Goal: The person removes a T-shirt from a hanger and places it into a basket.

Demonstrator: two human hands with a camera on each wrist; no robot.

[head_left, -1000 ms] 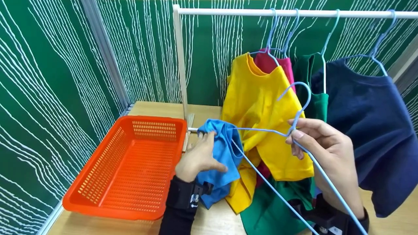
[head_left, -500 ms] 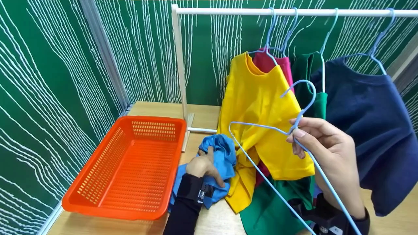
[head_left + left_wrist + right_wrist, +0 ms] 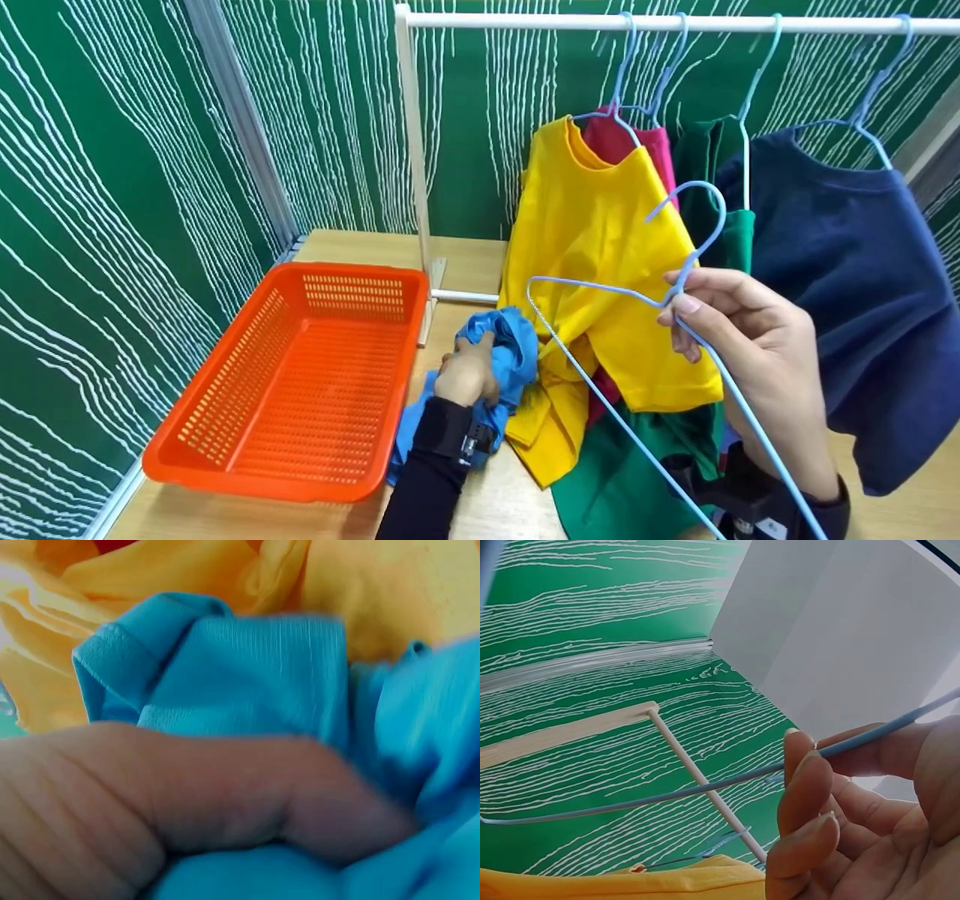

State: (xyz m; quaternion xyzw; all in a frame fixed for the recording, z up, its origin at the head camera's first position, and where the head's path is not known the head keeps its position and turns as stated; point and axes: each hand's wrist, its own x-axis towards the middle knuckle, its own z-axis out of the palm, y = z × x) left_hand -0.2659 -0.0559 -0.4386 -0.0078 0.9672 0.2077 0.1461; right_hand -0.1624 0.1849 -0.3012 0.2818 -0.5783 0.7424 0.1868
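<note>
In the head view my left hand [image 3: 463, 375] grips a crumpled blue garment [image 3: 517, 356] just right of the basket. The left wrist view shows the thumb [image 3: 225, 787] sunk into the blue cloth; the other fingers are hidden in the folds there. My right hand [image 3: 757, 337] pinches a light blue wire hanger [image 3: 592, 286] just below its hook, between thumb and fingers. The hanger is bare, its hook upward and its lower wires running toward me. In the right wrist view the hanger's wire [image 3: 667, 797] passes between the thumb and fingertips.
An orange basket [image 3: 322, 397] stands on the table at left. Behind my hands a white rack [image 3: 517, 21] carries a yellow T-shirt [image 3: 600, 217], a pink garment [image 3: 660, 146], a green garment [image 3: 701, 157] and a navy T-shirt [image 3: 847, 262], all on hangers.
The blue garment came off the hanger's left end and moved down toward me with my left hand, which now has its fingers deeper in the cloth. The right hand stays almost still with the hanger.
</note>
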